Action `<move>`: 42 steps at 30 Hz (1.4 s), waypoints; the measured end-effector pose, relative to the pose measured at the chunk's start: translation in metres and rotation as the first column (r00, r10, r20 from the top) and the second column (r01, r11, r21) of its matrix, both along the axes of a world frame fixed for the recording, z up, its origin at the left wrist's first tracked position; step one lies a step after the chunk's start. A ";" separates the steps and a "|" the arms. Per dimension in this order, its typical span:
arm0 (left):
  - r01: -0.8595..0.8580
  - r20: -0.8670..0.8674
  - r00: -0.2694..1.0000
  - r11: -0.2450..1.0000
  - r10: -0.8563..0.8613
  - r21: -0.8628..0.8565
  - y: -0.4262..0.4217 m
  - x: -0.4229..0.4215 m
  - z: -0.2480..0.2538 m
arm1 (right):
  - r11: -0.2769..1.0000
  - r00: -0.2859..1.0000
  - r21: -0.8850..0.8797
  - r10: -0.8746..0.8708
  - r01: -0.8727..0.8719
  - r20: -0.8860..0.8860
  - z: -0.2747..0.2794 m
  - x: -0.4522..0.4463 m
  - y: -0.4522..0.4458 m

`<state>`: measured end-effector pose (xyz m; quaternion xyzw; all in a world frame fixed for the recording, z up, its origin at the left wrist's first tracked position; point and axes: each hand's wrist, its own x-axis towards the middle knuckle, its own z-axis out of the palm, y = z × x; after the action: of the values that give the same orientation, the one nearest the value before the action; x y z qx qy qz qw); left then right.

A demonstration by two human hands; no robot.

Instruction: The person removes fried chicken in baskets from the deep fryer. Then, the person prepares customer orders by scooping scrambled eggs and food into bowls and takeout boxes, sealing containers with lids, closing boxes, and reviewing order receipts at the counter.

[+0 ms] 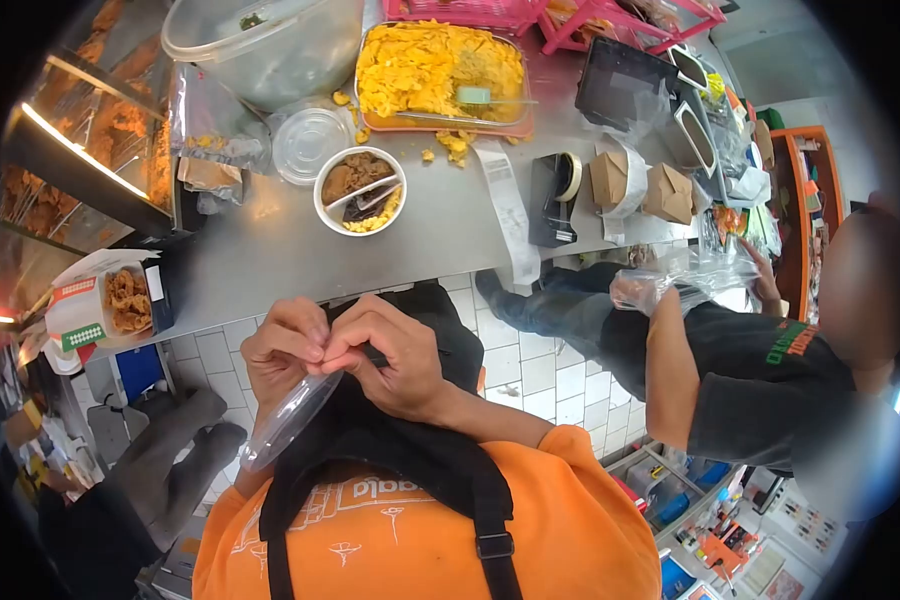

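Note:
In front of my chest, my left hand [284,345] and my right hand [390,355] meet with fingertips pinched together. Between them they grip the upper edge of a clear plastic lid [292,418], which hangs tilted down to the left. On the steel counter [300,245] ahead stands a round white paper bowl [396,222], uncovered. It holds brown meat pieces, dark strips and yellow bits in separate parts. Just behind the bowl lie round clear lids [312,145].
A tray of yellow shredded food [410,75] with tongs sits at the back beside a large clear tub [265,55]. A tape dispenser [553,205] and brown boxes [670,193] stand to the right. A co-worker [730,350] handles clear plastic at right. A fried-food box [128,300] is at left.

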<state>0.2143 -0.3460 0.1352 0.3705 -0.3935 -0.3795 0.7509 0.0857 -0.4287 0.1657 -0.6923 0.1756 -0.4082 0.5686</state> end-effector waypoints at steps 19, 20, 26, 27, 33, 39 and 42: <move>-0.157 0.256 0.959 0.980 0.122 0.120 0.005 -0.019 -0.002 | 0.994 0.996 -0.102 -0.039 0.047 0.078 -0.014 -0.011 0.008; -0.132 0.206 0.973 0.986 0.109 0.101 0.005 -0.016 -0.002 | 0.994 0.996 -0.088 -0.059 0.065 0.071 -0.014 -0.013 0.006; -0.633 0.265 0.772 0.662 0.578 0.402 0.019 0.065 0.017 | 0.961 0.934 0.011 -0.266 0.277 -0.240 -0.033 -0.058 -0.033; -0.666 0.291 0.745 0.641 0.601 0.381 0.021 0.081 0.014 | 0.942 0.944 0.170 -0.249 0.288 -0.218 -0.048 -0.067 -0.039; -0.796 0.822 0.462 0.564 0.333 0.219 -0.055 0.118 0.024 | 0.795 0.941 0.531 -0.139 0.291 -0.308 -0.096 -0.087 -0.076; -0.631 0.940 0.023 0.735 0.339 -0.250 -0.096 0.113 -0.035 | 0.798 0.925 0.493 -0.203 0.347 -0.322 -0.106 0.004 -0.119; -0.505 0.958 -0.046 0.821 0.283 -0.267 -0.146 0.135 -0.068 | 0.821 0.868 0.382 -0.250 0.425 -0.429 -0.126 0.033 -0.136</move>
<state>0.3490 -0.4922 0.0670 0.6819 -0.6296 0.1686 0.3320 0.1186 -0.5643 0.0400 -0.5554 0.4909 -0.3157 0.5924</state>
